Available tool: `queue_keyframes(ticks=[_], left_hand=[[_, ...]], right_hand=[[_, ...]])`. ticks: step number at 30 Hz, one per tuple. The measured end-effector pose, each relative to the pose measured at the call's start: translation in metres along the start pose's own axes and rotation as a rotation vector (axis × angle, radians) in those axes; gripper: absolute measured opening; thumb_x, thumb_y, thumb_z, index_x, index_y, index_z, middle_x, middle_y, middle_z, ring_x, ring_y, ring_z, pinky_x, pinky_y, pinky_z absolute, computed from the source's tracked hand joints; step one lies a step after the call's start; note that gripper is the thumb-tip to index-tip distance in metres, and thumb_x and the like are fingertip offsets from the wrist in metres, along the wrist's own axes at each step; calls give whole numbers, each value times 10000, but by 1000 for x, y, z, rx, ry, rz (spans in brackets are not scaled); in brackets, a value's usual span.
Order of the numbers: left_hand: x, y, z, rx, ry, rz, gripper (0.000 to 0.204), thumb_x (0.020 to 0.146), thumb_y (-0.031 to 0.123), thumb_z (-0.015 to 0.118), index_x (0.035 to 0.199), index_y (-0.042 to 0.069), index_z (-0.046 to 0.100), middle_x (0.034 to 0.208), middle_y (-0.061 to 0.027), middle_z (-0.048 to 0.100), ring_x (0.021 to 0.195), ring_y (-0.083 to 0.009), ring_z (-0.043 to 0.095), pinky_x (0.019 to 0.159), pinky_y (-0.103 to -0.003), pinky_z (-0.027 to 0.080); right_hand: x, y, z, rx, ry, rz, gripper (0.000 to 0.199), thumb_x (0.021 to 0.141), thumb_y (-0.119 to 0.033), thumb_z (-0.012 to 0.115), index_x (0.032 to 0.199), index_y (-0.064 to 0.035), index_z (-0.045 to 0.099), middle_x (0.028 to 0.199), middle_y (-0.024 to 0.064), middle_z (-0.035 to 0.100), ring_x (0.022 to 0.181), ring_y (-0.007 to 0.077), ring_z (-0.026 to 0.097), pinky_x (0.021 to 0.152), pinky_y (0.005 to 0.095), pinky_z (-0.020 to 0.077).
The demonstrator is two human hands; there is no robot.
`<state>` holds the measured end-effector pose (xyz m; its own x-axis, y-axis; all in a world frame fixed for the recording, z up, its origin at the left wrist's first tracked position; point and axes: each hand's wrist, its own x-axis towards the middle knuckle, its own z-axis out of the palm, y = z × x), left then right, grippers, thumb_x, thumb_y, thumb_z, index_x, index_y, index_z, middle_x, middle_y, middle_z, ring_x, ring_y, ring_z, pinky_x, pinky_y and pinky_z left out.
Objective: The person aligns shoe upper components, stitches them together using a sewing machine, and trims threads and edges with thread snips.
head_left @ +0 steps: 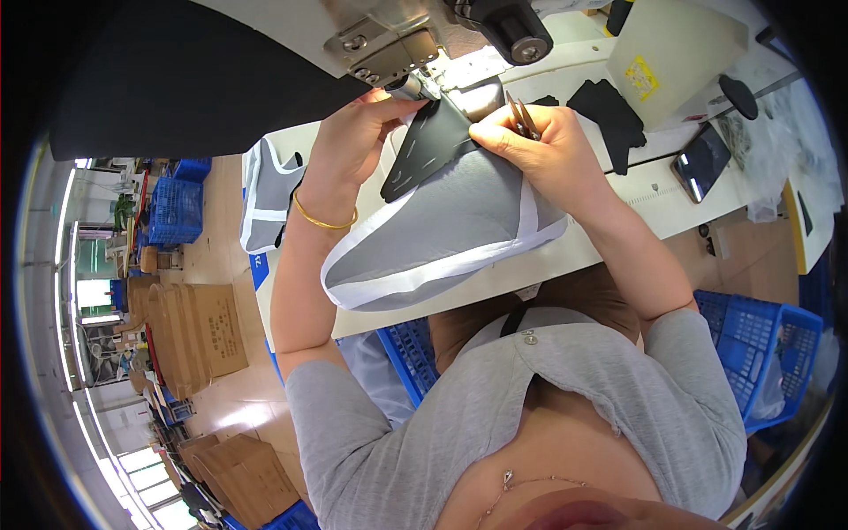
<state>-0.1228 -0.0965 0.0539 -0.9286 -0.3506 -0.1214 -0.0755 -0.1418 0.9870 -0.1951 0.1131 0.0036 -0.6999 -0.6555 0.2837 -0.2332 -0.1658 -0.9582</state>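
Observation:
A grey fabric shoe-upper-like piece (442, 227) with white edging lies at the sewing machine (389, 55), reaching over the table's front edge. On its upper part sits a black panel (422, 152) with short white dashes marked on it. My left hand (360, 132) is closed on the panel's upper left edge, close under the needle area, which the hand and machine parts partly hide. My right hand (549, 152) holds small dark thread snips (523, 117), their points upward. Its thumb and fingertips pinch the right edge of the work at the same time.
Another grey piece with white edging (268, 196) hangs at the table's left edge. Black fabric pieces (609, 119) and a phone (701, 162) lie on the right. Blue crates (751, 349) stand beside my seat, and cardboard boxes (196, 336) stand on the floor at left.

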Motion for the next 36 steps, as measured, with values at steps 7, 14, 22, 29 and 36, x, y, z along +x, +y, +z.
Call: queue_keyframes(ticks=[7, 14, 22, 29, 36], left_hand=[[2, 0, -2, 156, -40, 98, 196, 829, -85, 657, 998, -55, 563, 990, -145, 676, 969, -194, 649, 894, -278, 495], [-4, -4, 13, 146, 119, 118, 249, 834, -101, 637, 1061, -80, 535, 1057, -144, 646, 1010, -198, 631, 926, -288, 491], [-1, -11, -1, 530, 56, 293, 221, 889, 108, 699, 1050, -24, 629, 875, -5, 615, 778, -71, 541, 720, -246, 437], [-5, -19, -62, 576, 89, 321, 298, 986, 207, 566, 1171, -13, 643, 1111, -64, 657, 1032, -111, 586, 918, -277, 446], [-144, 38, 39, 758, 431, 667, 289, 885, 92, 578, 1107, -65, 677, 1095, -138, 693, 1007, -233, 652, 934, -311, 474]], right_hand=[[-4, -2, 4, 12, 19, 0, 266, 887, -195, 700, 759, 34, 656, 596, -31, 520, 603, 20, 416, 530, 237, 356], [-3, 0, 1, 28, 19, -16, 255, 884, -190, 692, 765, 32, 657, 618, -15, 549, 611, 31, 432, 549, 243, 372], [-4, -1, 8, -52, 58, -60, 259, 868, -202, 691, 762, 26, 631, 545, 33, 455, 557, 54, 387, 508, 277, 368], [-3, 2, 15, -94, 66, -110, 301, 862, -208, 685, 710, 21, 562, 534, 62, 409, 525, 108, 340, 492, 301, 351], [-9, 7, 10, -71, 96, -87, 281, 870, -204, 686, 733, 24, 596, 549, 65, 464, 528, 98, 379, 498, 288, 352]])
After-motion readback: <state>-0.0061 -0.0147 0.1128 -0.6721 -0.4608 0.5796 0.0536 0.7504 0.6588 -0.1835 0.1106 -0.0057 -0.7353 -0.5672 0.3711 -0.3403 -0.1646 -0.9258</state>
